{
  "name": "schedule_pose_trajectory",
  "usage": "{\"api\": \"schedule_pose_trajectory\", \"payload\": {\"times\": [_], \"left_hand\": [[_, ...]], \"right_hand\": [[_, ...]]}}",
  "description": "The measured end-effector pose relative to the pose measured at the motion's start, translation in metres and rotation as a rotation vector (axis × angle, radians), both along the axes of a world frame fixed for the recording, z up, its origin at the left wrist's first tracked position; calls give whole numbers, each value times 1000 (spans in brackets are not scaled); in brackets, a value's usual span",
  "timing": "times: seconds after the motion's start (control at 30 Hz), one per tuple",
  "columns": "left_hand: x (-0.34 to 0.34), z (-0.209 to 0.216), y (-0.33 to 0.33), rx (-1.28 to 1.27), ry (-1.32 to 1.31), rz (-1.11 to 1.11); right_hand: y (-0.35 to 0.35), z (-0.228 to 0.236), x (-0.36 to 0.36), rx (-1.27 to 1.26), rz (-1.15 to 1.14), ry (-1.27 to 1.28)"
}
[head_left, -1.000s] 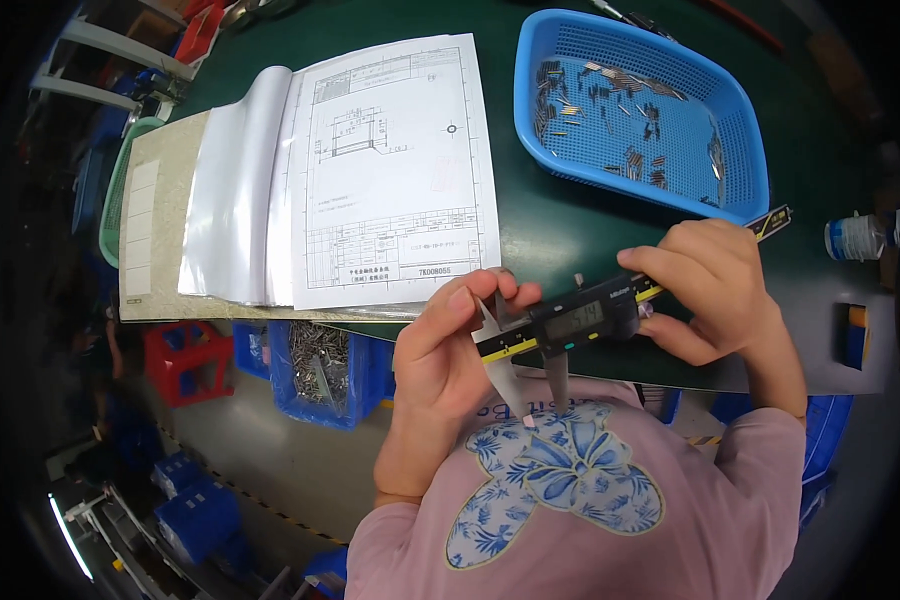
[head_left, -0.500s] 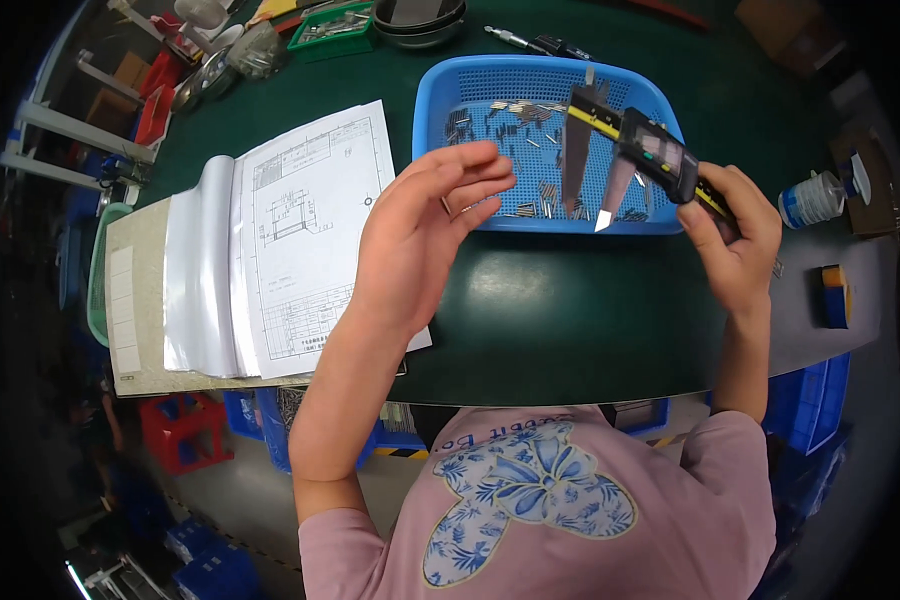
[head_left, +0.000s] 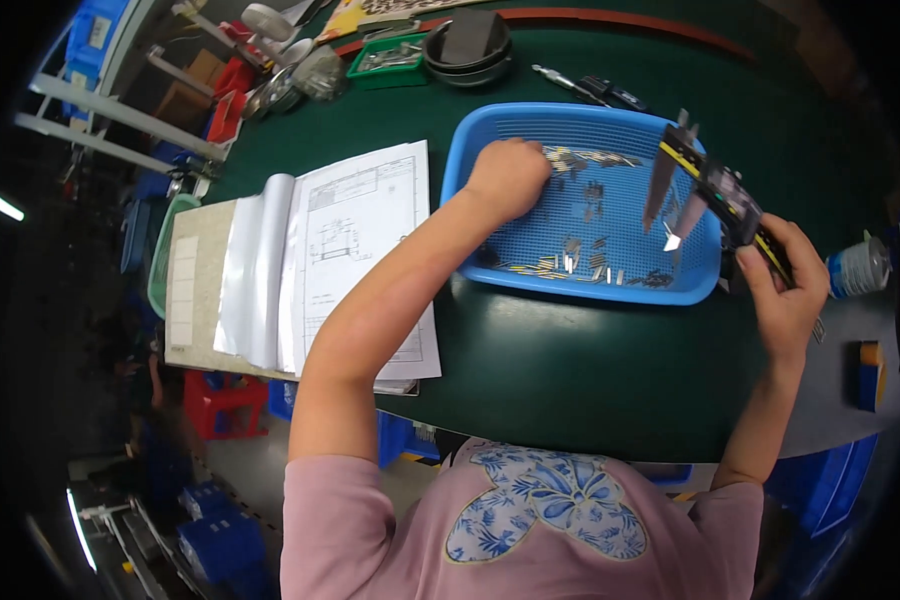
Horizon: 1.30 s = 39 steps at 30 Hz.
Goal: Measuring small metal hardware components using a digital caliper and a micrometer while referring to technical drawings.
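My right hand (head_left: 785,285) grips a black digital caliper (head_left: 725,195) over the right side of a blue plastic basket (head_left: 580,290). The caliper's jaws are apart, with nothing visible between them. Inside the basket, near its far left corner, my left hand (head_left: 510,178) is closed, fingers curled down beside small metal pins (head_left: 570,160). What those fingers hold, if anything, is hidden. More short metal pins (head_left: 540,268) are scattered in groups over the basket's mesh floor, many along its near side.
Left of the basket lies an open folder with a technical drawing (head_left: 365,250). Beyond stand a green tray (head_left: 388,75) of metal parts and stacked dark bowls (head_left: 467,62). A pen-like tool (head_left: 568,84) lies behind the basket. At right are a clear container (head_left: 858,268) and a blue-and-yellow block (head_left: 871,376).
My left hand has gone from in front of the basket, fingers spread, down into its far left part and closed. The view has shifted; my right hand still holds the caliper.
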<state>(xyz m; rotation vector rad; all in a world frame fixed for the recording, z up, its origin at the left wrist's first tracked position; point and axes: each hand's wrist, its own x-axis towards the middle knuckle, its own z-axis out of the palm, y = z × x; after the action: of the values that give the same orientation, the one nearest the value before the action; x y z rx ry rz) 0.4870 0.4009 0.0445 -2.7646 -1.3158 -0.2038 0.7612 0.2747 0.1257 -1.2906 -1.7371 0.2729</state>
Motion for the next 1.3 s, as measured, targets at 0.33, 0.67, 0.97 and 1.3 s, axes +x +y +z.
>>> {"api": "schedule_pose_trajectory", "payload": {"times": [0.33, 0.67, 0.97, 1.3], "left_hand": [[5, 1, 1, -19, 42, 22], [11, 56, -124, -788, -1428, 0], [-28, 53, -173, -914, -1678, 177], [-41, 33, -199, -1297, -2117, 63]], "right_hand": [[-3, -19, -8, -150, 12, 40], [-8, 10, -88, -728, 316, 319], [-28, 16, -141, -759, 490, 350], [-33, 18, -156, -724, 496, 290]]}}
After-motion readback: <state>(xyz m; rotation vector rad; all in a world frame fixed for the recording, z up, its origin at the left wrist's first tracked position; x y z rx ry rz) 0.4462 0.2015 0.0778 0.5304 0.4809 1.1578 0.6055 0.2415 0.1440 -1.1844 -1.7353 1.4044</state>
